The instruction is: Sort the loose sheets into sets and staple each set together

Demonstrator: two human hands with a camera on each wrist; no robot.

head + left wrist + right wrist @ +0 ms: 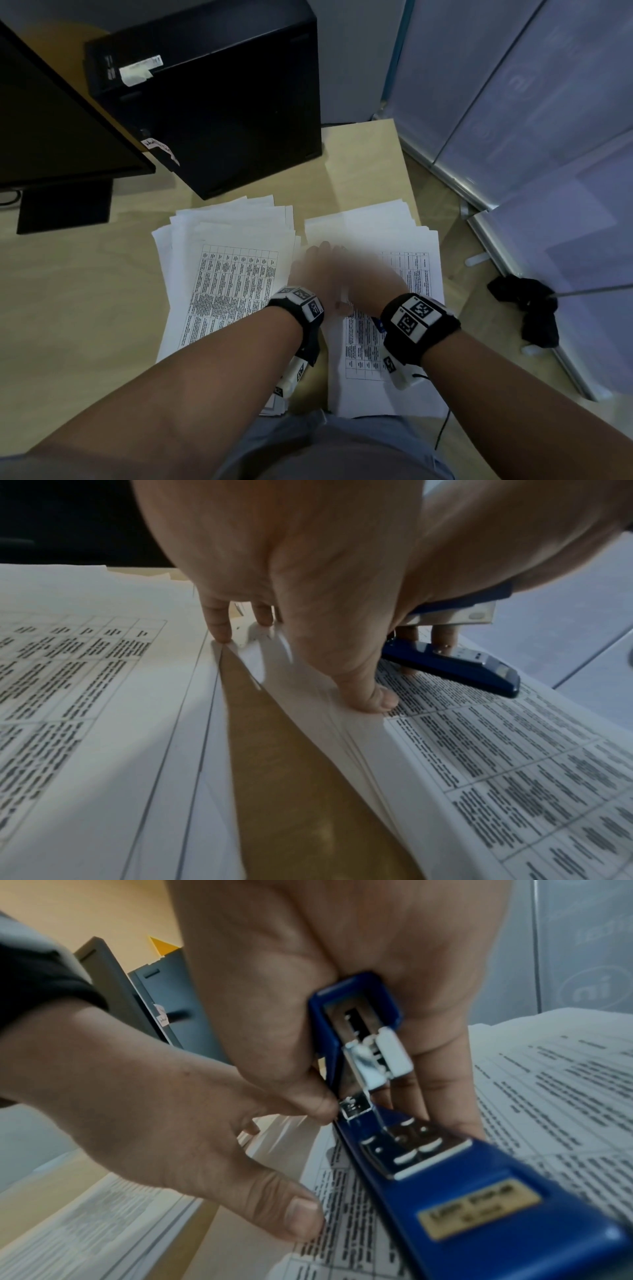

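Note:
Two piles of printed sheets lie side by side on the wooden desk (pixel 85 274): a fanned left pile (pixel 226 274) and a right pile (pixel 373 222). My right hand (pixel 363 274) (pixel 387 1110) grips a blue stapler (pixel 445 1191) (pixel 472 666) over the right pile (pixel 548 1096), its base resting on the top sheet and its arm raised. My left hand (pixel 308 270) (pixel 298 666) holds the left edge of the right pile (pixel 514 777), thumb (pixel 377 699) on top and fingers curled down by the far edge. That edge lifts off the desk. Both hands are blurred in the head view.
A black computer case (pixel 212 96) stands behind the piles, with a dark monitor (pixel 51 120) to its left. The desk's right edge (pixel 411 192) runs close to the right pile. Beyond it are frosted panels (pixel 513 102) and a black cloth (pixel 527 308) on the floor.

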